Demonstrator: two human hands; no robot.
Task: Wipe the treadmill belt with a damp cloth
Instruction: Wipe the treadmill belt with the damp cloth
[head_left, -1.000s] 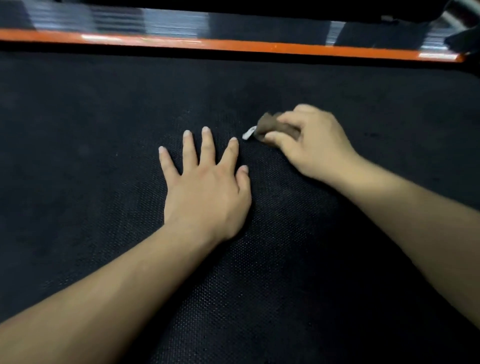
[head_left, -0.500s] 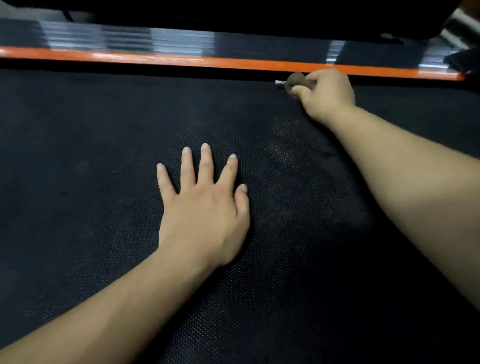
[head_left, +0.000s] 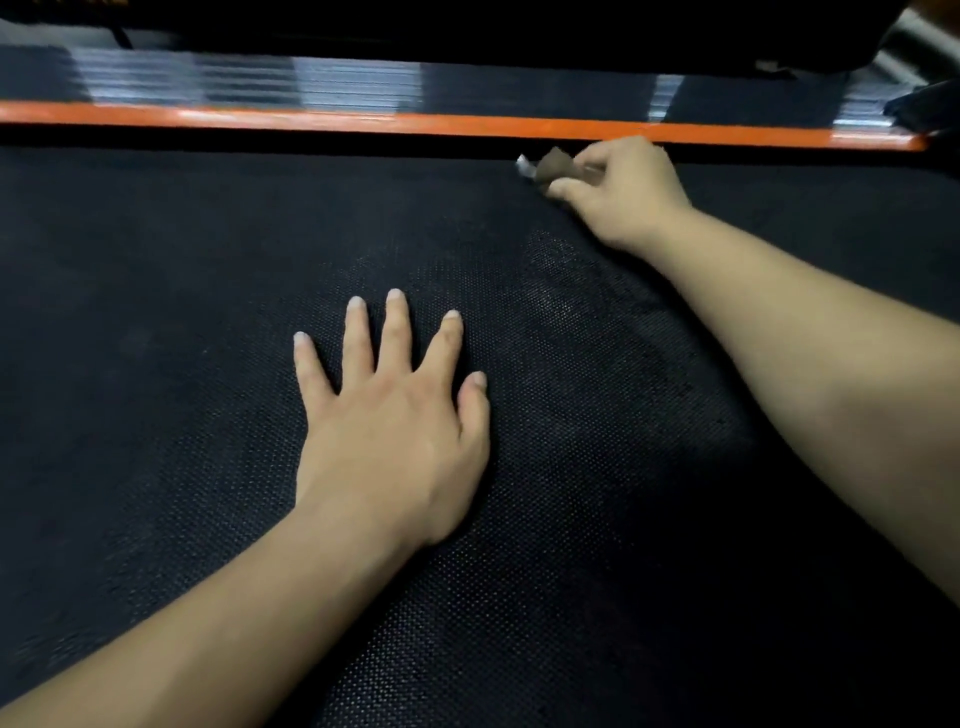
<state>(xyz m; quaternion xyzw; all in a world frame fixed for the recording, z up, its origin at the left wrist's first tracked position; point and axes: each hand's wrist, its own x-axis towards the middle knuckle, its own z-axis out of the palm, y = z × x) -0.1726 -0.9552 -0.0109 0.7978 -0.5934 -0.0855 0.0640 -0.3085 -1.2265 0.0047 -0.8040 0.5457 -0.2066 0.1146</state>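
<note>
Both forearms enter from the bottom edge, elbows cut off. Left hand (head_left: 395, 421) lies flat on the black treadmill belt (head_left: 156, 467), fingers spread wide, holding nothing. Lighter, damp-looking patch of belt weave between the two hands. Farther out, right hand (head_left: 621, 192) grips a bunched brown cloth (head_left: 553, 165) at the belt's far edge; fingertips mostly hidden, a small white tag sticks out. Beyond, orange side rail (head_left: 363, 122), then dark, blurred shapes.
</note>
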